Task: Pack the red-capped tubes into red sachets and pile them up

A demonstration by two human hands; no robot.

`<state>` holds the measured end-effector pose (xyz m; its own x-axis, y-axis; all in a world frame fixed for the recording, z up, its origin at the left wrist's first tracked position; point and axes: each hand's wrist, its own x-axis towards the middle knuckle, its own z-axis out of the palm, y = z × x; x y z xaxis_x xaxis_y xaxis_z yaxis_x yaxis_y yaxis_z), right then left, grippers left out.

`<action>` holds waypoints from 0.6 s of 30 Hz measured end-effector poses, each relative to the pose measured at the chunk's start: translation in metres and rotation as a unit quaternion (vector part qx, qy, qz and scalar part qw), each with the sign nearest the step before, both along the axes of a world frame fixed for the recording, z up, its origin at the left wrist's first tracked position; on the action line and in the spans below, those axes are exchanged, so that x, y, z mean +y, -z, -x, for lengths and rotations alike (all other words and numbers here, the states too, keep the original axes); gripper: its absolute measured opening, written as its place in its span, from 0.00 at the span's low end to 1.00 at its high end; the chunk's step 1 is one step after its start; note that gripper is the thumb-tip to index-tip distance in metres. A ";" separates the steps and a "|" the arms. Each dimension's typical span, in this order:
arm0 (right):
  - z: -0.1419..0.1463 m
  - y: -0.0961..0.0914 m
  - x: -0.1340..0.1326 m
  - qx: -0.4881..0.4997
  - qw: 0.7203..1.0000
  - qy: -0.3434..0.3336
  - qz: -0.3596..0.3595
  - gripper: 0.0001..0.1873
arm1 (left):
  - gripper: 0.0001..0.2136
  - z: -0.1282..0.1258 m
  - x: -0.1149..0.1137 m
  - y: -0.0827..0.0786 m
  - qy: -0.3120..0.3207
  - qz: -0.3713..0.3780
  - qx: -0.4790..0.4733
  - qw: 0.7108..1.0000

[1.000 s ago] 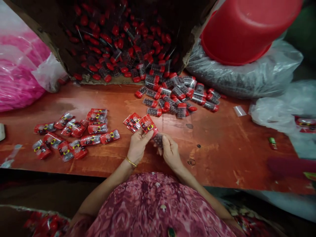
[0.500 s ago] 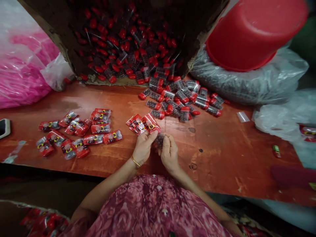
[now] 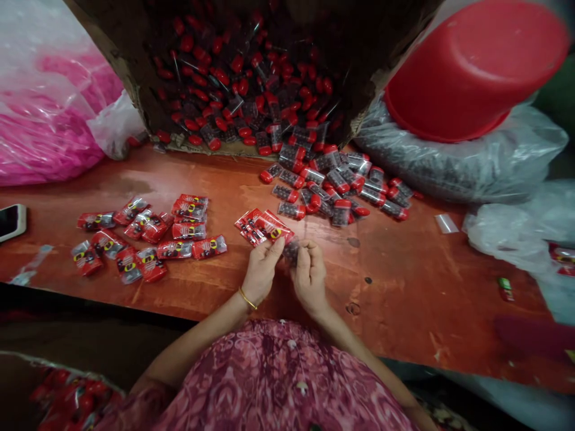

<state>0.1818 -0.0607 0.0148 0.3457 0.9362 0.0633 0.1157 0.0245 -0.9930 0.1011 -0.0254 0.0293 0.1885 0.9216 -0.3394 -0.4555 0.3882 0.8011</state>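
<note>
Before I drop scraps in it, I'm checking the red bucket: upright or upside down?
Upside down: the red bucket shows its closed base on top, rim down on a plastic bag.

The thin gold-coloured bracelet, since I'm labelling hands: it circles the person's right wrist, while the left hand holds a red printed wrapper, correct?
Not quite: the head view shows the thin gold-coloured bracelet around the left wrist. The left hand does hold the red printed wrapper.
</note>
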 end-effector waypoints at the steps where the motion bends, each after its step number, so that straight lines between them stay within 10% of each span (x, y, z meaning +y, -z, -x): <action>1: -0.001 0.000 0.000 -0.031 0.999 -0.015 -0.011 0.09 | 0.17 0.000 0.001 0.000 -0.009 0.001 -0.005 1.000; 18: 0.006 0.010 -0.003 -0.006 1.000 0.002 -0.026 0.11 | 0.18 -0.002 -0.005 -0.003 -0.008 -0.001 -0.019 1.000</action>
<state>0.1754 -0.0633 0.0043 0.3491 0.9298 0.1166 0.1278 0.0761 -0.9889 0.1030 -0.0305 0.0321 0.1874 0.9248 -0.3312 -0.4922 0.3802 0.7831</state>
